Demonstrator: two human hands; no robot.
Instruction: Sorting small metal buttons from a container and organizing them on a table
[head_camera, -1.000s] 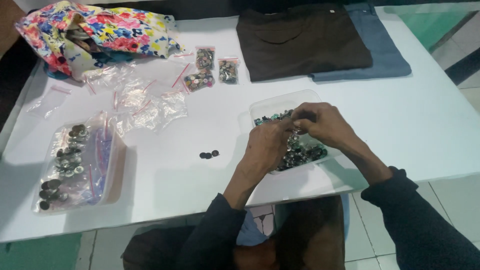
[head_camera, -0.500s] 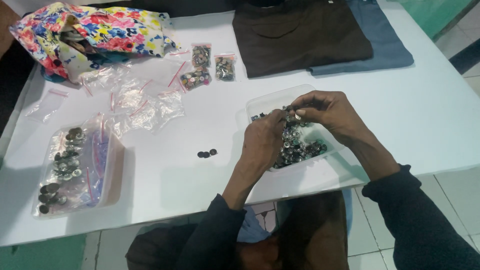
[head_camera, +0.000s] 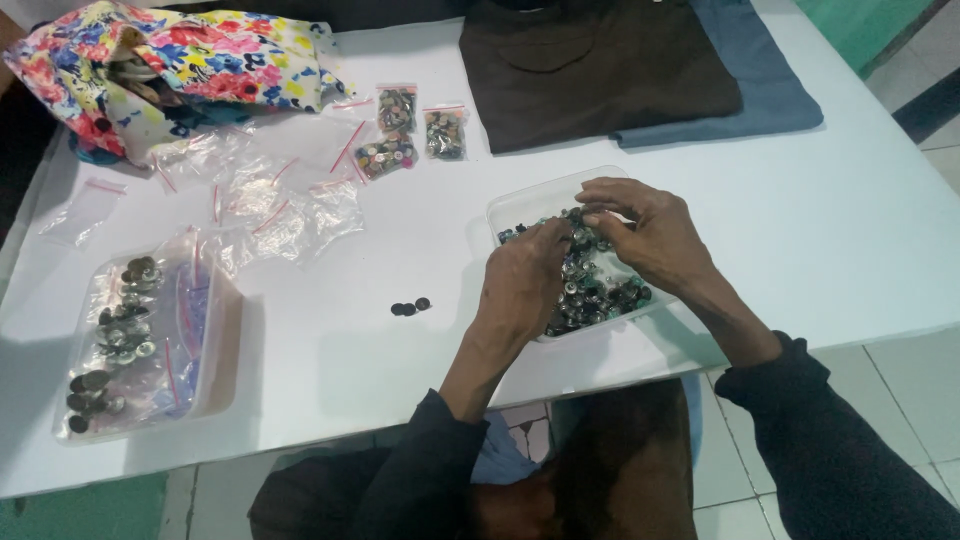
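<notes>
- Buttons (head_camera: 590, 290) – dark, mixed w/ greenish & pale ones, heaped in a clear shallow plastic tray (head_camera: 520, 208) on the white table (head_camera: 850, 250), right in front of the person.
- Left hand (head_camera: 522, 282) – palm down over tray's near-left part, fingers curled into the pile; can't tell if it has pinched anything, fingertips hidden by the back of the hand.
- Right hand (head_camera: 650, 232) – over tray's far side, thumb & forefinger drawn close as if nipping one small piece; the piece itself is too small to make out.
- To do the picking well, IMO: take one button at a time w/ fingertips, keep hands low over the tray so drops land back inside, steady the tray so it doesn't slide.
- Three loose dark buttons (head_camera: 410, 307) lie on bare table just left of the left hand.
- Second clear tray (head_camera: 225, 330) at left edge: big greyish buttons plus zip bags w/ red strips.
- Empty small zip bags (head_camera: 270, 210) scattered mid-left; three filled zip bags (head_camera: 410, 135) beyond them, buttons inside.
- Floral cloth bag (head_camera: 180, 60) at far left, open, contents unclear.
- Folded brown garment (head_camera: 590, 70) lies on a blue garment (head_camera: 770, 90) at far edge.
</notes>
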